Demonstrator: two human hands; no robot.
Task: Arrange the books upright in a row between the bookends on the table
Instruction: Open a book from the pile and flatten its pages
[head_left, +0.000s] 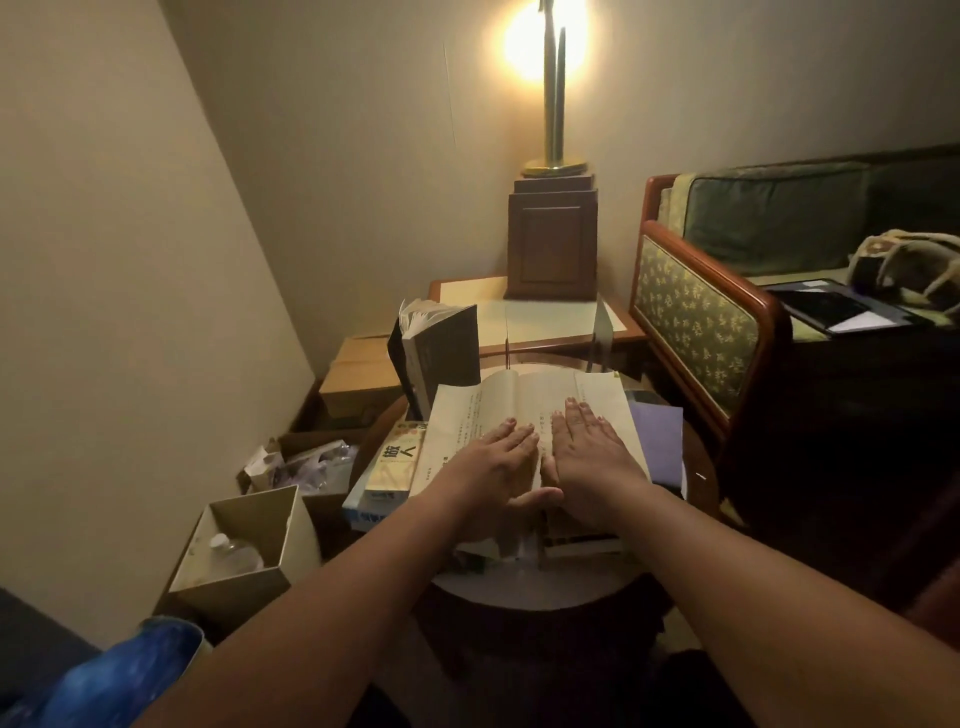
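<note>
Two bare forearms reach in from the near edge, side by side, over a round dark table (519, 590) crowded with books. The biggest of these is an open book (519, 402), lying flat under both palms. Its cream pages are printed in fine vertical columns, its gutter runs away between the two sets of fingers, and its far edge lies just beyond the fingertips. It rests on a low stack of other books (582, 543) that shows below the wrists.

Beyond and left of the left fingertips a dark-covered book (447, 348) stands upright, leaning slightly, its pages fanned at the top. Just left of the left knuckles a yellow-covered book (395, 462) lies flat on a blue-edged one. Right of the right fingers a purple cover (657, 441) pokes out from under the open pages.

The left hand (498, 460) is palm down on the left page, fingers straight and close together, gripping nothing. The right hand (592, 452) is pressed flat on the right page, fingers straight and slightly spread, also gripping nothing. The thumbs lie close together at the near edge of the gutter
</note>
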